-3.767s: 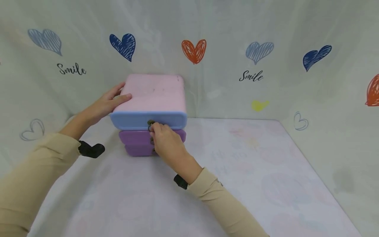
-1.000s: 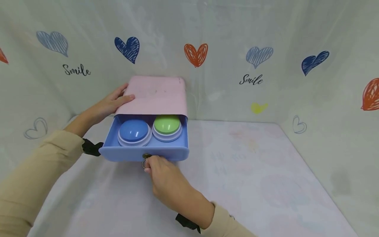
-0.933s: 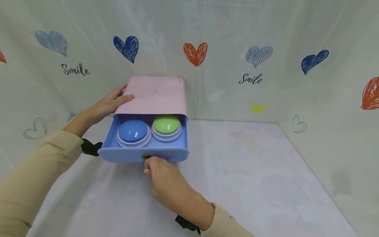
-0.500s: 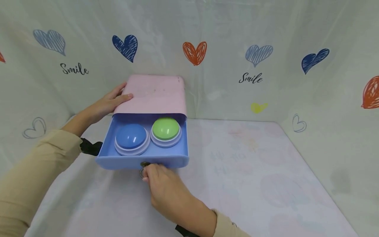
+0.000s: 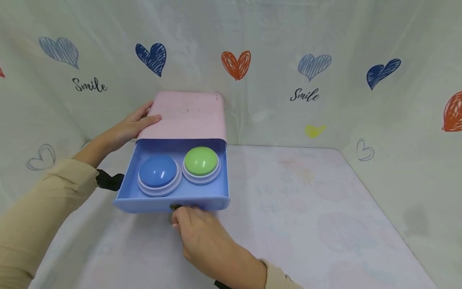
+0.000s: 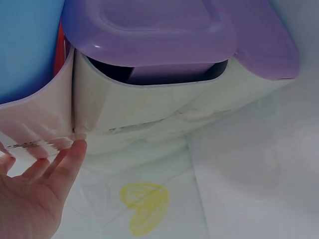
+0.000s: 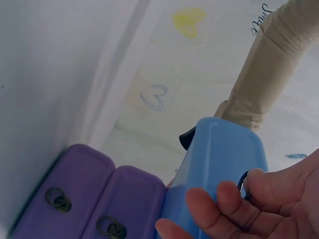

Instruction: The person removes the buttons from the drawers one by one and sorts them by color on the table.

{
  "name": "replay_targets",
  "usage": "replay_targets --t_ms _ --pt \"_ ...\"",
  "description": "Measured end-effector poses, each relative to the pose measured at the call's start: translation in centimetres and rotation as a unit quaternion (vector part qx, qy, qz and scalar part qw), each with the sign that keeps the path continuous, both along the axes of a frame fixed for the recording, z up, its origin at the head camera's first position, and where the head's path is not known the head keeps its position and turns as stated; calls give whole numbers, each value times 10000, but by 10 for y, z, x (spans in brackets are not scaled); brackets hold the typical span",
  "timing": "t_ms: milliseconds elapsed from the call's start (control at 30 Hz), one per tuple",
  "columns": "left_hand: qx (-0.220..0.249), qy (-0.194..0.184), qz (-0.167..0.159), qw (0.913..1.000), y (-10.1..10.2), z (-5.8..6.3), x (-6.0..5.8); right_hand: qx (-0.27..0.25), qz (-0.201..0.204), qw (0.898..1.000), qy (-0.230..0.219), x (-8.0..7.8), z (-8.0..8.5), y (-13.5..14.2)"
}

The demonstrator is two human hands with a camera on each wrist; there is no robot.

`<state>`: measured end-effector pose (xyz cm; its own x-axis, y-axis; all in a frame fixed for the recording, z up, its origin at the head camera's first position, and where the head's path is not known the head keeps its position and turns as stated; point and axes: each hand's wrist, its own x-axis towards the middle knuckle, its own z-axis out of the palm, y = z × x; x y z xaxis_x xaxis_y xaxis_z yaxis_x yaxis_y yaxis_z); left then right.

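A small chest of drawers with a pink top case [image 5: 187, 120] stands at the back of the table. My left hand [image 5: 130, 126] rests on its left edge, thumb on top; the left wrist view shows the fingers [image 6: 70, 162] straight along the side. The light-blue top drawer [image 5: 144, 206] is pulled well out. Inside sit a blue dome button [image 5: 158, 171] at left and a smaller green dome button [image 5: 201, 160] at right, both on white bases. My right hand [image 5: 207, 241] pinches the drawer's metal ring pull [image 5: 171, 218] between thumb and finger.
Two purple drawers [image 7: 132, 199] lie below the blue one, each with its own ring pull. The pale table [image 5: 306, 208] stretches out to the right. A white backdrop with printed hearts [image 5: 236, 65] rises behind the chest.
The blue drawer was closed at first; my right hand has drawn it toward me by its ring, bringing both dome buttons into sight. My left hand has stayed on the case.
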<state>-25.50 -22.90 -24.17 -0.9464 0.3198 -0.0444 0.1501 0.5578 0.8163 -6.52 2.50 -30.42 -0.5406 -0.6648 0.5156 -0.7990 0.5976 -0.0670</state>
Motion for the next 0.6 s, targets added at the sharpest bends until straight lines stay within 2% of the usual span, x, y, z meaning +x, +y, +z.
replay_targets --t_ms 200,400,600 --pt "34 17 -32 10000 -2 1 0 -80 161 9996 212 -7 3 0" --pt "-35 44 -2 10000 -1 0 2 136 96 9998 93 -12 6 1" --pt "-73 21 11 10000 2 0 3 42 315 9988 359 -16 5 5"
